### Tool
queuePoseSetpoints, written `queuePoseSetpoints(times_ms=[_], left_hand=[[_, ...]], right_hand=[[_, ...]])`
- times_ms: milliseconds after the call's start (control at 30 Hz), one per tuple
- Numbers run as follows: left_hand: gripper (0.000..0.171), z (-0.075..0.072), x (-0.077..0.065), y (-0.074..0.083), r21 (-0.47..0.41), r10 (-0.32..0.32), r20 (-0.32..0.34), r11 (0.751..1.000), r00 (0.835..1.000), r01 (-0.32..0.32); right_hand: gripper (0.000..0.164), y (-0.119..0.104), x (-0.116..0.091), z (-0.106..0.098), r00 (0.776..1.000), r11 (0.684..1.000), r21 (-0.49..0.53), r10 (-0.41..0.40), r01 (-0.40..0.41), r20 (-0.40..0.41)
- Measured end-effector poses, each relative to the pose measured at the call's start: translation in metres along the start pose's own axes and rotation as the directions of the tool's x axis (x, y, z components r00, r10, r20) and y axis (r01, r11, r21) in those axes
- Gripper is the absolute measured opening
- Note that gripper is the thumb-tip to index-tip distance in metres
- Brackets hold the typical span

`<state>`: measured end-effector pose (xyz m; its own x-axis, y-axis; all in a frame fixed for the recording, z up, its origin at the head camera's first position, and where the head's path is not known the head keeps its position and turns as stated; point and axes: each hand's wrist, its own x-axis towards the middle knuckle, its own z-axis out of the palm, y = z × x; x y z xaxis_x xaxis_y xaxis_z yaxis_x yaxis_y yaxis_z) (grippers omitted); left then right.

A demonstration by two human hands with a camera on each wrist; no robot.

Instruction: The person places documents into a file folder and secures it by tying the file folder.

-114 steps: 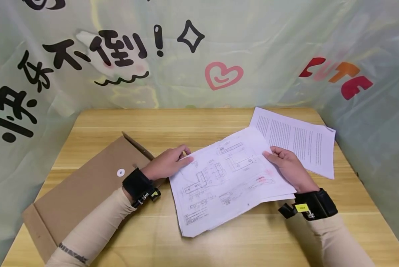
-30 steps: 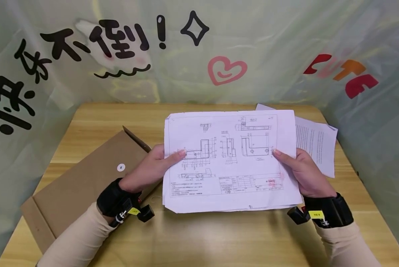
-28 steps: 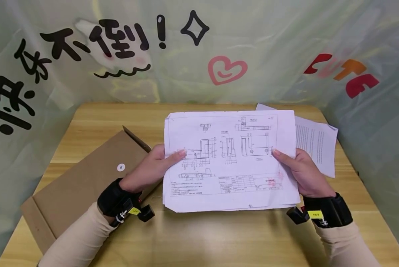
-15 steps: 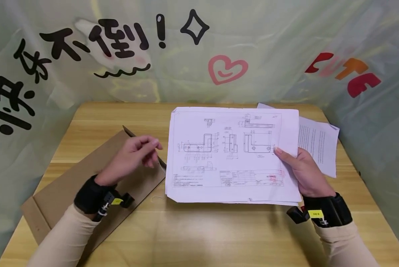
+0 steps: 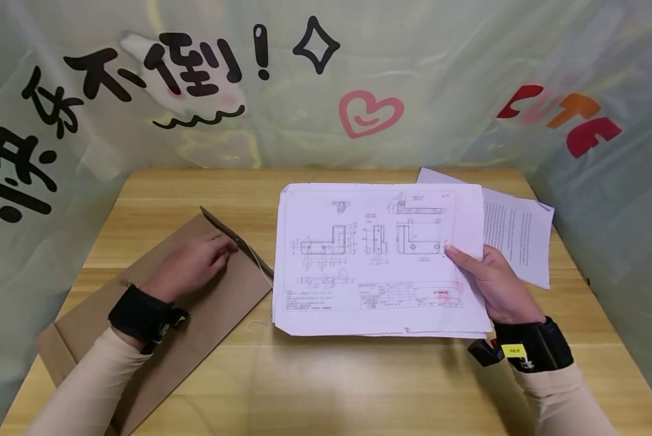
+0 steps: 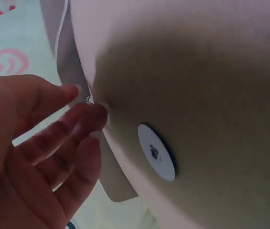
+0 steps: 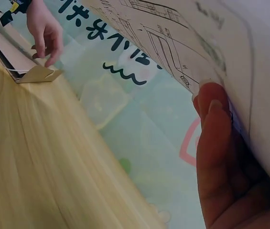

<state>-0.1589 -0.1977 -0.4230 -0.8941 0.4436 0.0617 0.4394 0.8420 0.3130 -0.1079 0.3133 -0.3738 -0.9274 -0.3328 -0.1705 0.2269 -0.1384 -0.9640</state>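
My right hand point(image 5: 505, 287) pinches a stack of paper sheets point(image 5: 326, 321) by its right edge, the thumb in front and the other fingers behind. The top sheet carries technical drawings and a red stamp. The stack is held up off the table. My left hand point(image 5: 192, 263) is over the brown kraft envelope point(image 5: 195, 357), with fingertips at its flap edge. In the left wrist view, the bent fingers point(image 6: 89, 160) are beside that edge, the thumb apart from them. A white round button point(image 6: 156, 152) lies near them on the envelope. A thin string point(image 5: 255, 254) runs along the flap.
Text-printed sheets point(image 5: 516, 242) lie at the back right of the wooden table point(image 5: 326, 399), partly behind the held stack. The envelope slants across the table's left side. A pale printed curtain point(image 5: 440, 72) surrounds the back and sides.
Earlier both hands held the stack. My left hand has let go of it and moved left to the envelope's flap edge. The right hand keeps hold, and the stack has levelled out.
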Motion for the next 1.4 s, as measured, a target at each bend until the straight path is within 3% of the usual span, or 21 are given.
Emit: queuePoseSetpoints(times_ms=[233, 667, 1000, 1267, 1400], left_hand=[[0.032, 0.006, 0.007, 0.008, 0.066, 0.043, 0.099, 0.997, 0.994, -0.05], [0.032, 0.013, 0.012, 0.016, 0.081, 0.068, 0.109, 0.994, 0.992, -0.077], [0.032, 0.011, 0.016, 0.03, 0.097, 0.114, 0.173, 0.987, 0.978, -0.132], [0.014, 0.01, 0.018, 0.046, 0.113, 0.212, 0.134, 0.967, 0.968, -0.228], [0.012, 0.008, 0.019, 0.056, 0.084, 0.214, 0.122, 0.971, 0.969, -0.225]], right_hand=[[0.033, 0.008, 0.0, 0.002, 0.999, 0.999, -0.031, 0.035, -0.034, 0.021], [0.032, 0.013, -0.001, 0.002, 0.999, 0.995, -0.086, 0.042, -0.042, -0.003], [0.033, 0.009, -0.004, 0.003, 0.999, 0.99, -0.133, 0.045, -0.048, -0.026], [0.036, 0.004, -0.004, 0.003, 0.998, 0.98, -0.192, 0.052, -0.057, -0.027], [0.037, 0.002, -0.003, 0.005, 0.998, 0.965, -0.254, 0.054, -0.06, -0.033]])
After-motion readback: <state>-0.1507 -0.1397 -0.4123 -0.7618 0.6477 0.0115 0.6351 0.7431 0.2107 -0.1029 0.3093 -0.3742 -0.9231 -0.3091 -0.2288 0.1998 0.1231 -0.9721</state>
